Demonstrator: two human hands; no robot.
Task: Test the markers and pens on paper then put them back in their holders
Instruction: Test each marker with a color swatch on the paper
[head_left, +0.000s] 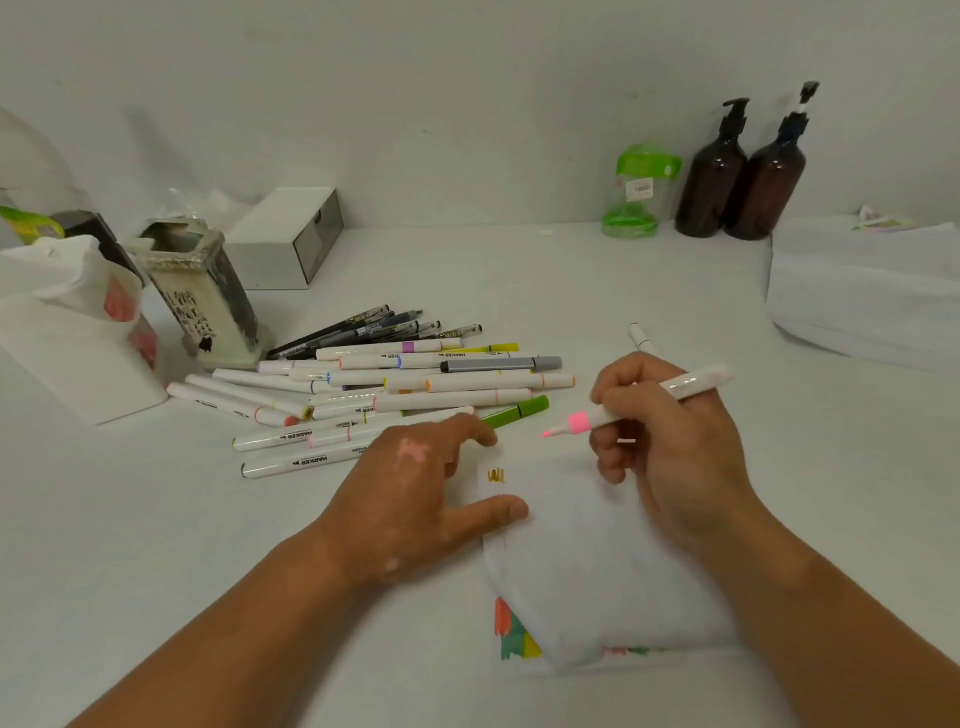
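My right hand (670, 436) grips an uncapped pink marker (639, 402), its tip pointing left just above the white paper (587, 561). The paper carries a small ochre scribble (496, 475) near its top left and coloured marks along its bottom edge. My left hand (415, 488) lies flat, with its fingers spread on the paper's left edge. A pile of several white markers (395, 395) and dark pens (363, 330) lies behind my left hand. A patterned square holder (202, 296) and a white holder (78, 332) stand at the left. A white cap (641, 338) lies behind my right hand.
A white box (291, 239) sits at the back left. Two brown pump bottles (743, 176) and a green container (636, 192) stand against the back wall. A stack of white paper (862, 291) lies at the right.
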